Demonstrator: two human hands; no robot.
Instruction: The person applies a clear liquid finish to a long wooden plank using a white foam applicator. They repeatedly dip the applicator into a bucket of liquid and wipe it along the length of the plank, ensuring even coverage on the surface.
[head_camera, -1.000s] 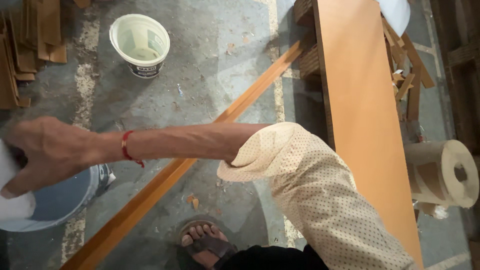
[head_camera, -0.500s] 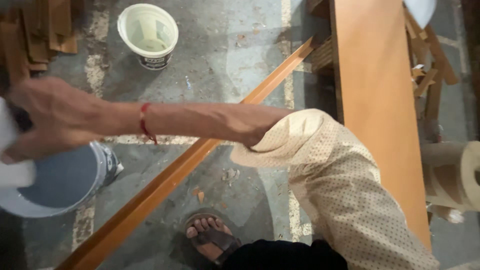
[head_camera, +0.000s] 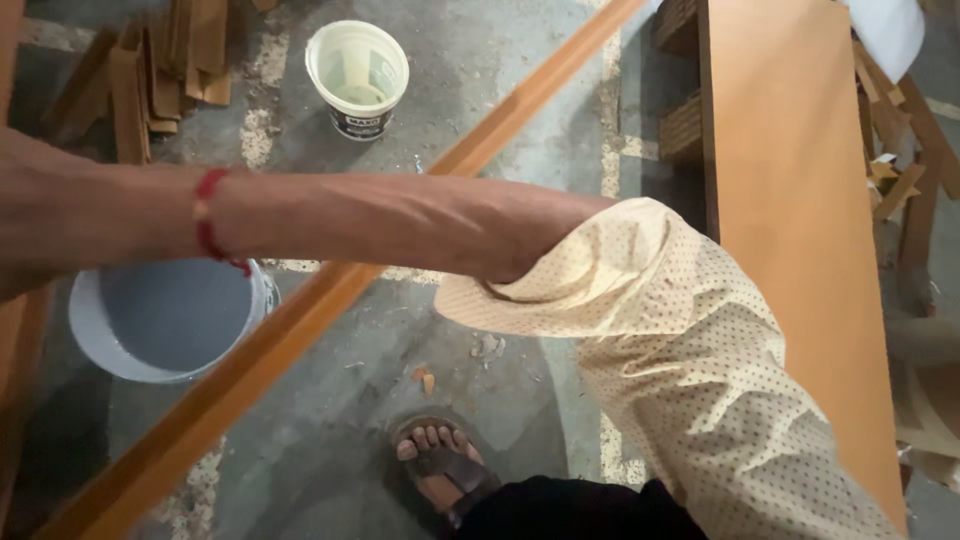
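Observation:
My right arm reaches across from the right in a cream dotted sleeve (head_camera: 700, 360), with a red thread (head_camera: 207, 215) around the wrist. My right hand (head_camera: 35, 225) is cut off by the left edge, so its fingers and anything in them are hidden. The wrist hovers just above a grey bucket (head_camera: 165, 320) standing on the concrete floor. My left hand is out of sight.
A long orange-brown wooden strip (head_camera: 300, 320) lies diagonally on the floor beside the bucket. A white tub (head_camera: 357, 75) of pale liquid stands at the top. A wide orange board (head_camera: 800, 250) runs down the right, wood offcuts (head_camera: 150, 70) lie top left, and my sandalled foot (head_camera: 440, 470) is below.
My right arm has stretched further left, and the hand has slid past the frame edge. The white thing it held over the bucket is no longer visible.

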